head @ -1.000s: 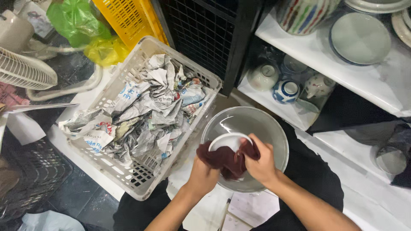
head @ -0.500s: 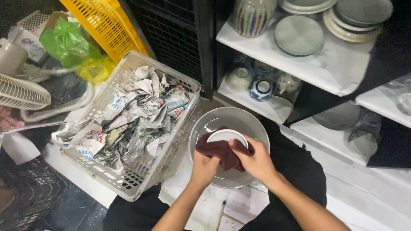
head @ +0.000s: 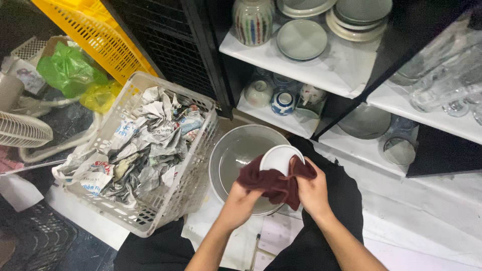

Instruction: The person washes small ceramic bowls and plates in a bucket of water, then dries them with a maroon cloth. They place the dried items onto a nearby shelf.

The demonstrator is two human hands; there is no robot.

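Both hands closed on dark maroon cloth (head: 273,181): left hand (head: 240,203) bunches it, right hand (head: 312,189) presses it to small round white dish (head: 279,158), above grey metal basin (head: 236,150). Advice: support dish rim, rotate while wiping.

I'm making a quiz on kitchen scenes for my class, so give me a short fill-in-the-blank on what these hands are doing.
1. Both hands hold a dark red ____ around a small white dish.
2. The left hand and right hand work over a large ____ basin.
3. The white basket beside it is full of crumpled ____.
4. The crate leaning behind the basket is ____.

Missing words: cloth; metal; newspaper; yellow
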